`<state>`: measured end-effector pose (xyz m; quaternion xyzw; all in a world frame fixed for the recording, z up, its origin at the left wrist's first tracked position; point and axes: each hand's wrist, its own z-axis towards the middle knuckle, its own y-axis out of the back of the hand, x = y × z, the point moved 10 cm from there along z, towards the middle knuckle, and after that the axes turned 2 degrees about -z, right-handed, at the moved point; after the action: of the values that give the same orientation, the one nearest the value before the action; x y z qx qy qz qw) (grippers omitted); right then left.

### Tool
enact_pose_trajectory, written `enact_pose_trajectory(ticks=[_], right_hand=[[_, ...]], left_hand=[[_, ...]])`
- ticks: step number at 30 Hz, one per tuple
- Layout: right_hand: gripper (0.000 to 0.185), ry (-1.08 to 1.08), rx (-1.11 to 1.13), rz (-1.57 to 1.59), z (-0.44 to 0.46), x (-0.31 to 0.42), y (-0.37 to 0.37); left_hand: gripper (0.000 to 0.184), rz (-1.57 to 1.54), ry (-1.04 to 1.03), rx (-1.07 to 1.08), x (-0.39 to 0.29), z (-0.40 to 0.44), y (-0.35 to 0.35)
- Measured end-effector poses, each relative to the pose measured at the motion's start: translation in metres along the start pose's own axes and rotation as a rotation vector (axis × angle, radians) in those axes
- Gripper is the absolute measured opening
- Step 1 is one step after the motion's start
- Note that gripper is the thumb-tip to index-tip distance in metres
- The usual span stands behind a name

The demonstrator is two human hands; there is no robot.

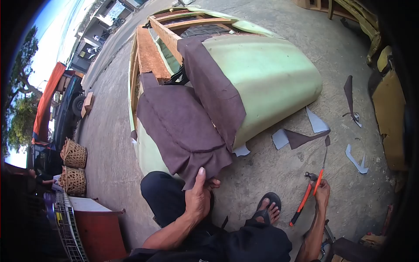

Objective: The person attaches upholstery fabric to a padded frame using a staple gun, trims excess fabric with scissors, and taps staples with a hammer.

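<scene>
Wears dark trousers [262, 238] nearest the camera. Pinches the loose lower edge of the brown cover [179, 118] between thumb and fingers of the left hand [199, 197]; has most of it reaching toward 11 o'clock, against the pale green padded frame [266, 65], seen at 1 o'clock. Grasps an orange-handled tool [319, 180] in the right hand [322, 193], at 3 o'clock from the left hand, with a hammer [301, 203] right by the fingers; cannot tell if touching. Shows cut scraps [298, 139] on the concrete at 2 o'clock and, farther out, woven baskets [73, 180] at 9 o'clock.
</scene>
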<state>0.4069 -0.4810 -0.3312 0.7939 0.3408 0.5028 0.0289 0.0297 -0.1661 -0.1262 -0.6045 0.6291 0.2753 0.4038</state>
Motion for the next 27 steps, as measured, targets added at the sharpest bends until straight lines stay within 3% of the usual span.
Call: enact_pose_trajectory(ticks=[1, 3, 5, 7, 8, 10, 13, 17, 19, 26, 27], right_hand=[[0.025, 0.011, 0.158, 0.029, -0.027, 0.010, -0.039], [0.039, 0.047, 0.549, 0.088, -0.095, 0.049, -0.114], [0.048, -0.024, 0.938, 0.389, -0.163, 0.082, -0.170], [0.053, 0.152, 1.267, 0.156, -0.199, 0.102, -0.197], [0.053, 0.152, 1.284, 0.151, -0.198, 0.104, -0.202], [0.060, 0.220, 1.560, 0.140, -0.216, 0.113, -0.216], [0.064, 0.339, 1.733, 0.218, -0.201, 0.146, -0.224], [0.053, 0.348, 1.775, 0.015, -0.162, 0.179, -0.252], [0.049, 0.340, 1.779, -0.005, -0.155, 0.197, -0.259], [0.036, 0.092, 1.835, -0.180, -0.152, 0.190, -0.263], [0.036, 0.091, 1.840, -0.182, -0.151, 0.191, -0.268]], left_hand=[[0.054, 0.013, -0.004, -0.001, 0.000, -0.004, -0.003], [0.053, 0.301, -0.209, -0.081, -0.023, -0.019, -0.003], [0.049, 0.297, -0.229, -0.085, -0.025, -0.025, -0.005], [0.035, 0.308, -0.285, -0.128, -0.032, -0.030, -0.003], [0.035, 0.305, -0.287, -0.144, -0.030, -0.032, 0.002], [0.034, 0.540, -0.522, -0.124, -0.043, -0.044, -0.002], [0.031, 0.446, -0.387, -0.162, -0.035, -0.046, 0.003], [0.029, 0.335, -0.418, -0.160, -0.025, -0.044, 0.007], [0.028, 0.603, -0.538, -0.174, -0.032, -0.044, 0.008], [0.029, 0.796, -0.576, -0.115, -0.054, -0.052, -0.008], [0.033, 0.872, -0.741, -0.157, -0.068, -0.060, -0.019]])
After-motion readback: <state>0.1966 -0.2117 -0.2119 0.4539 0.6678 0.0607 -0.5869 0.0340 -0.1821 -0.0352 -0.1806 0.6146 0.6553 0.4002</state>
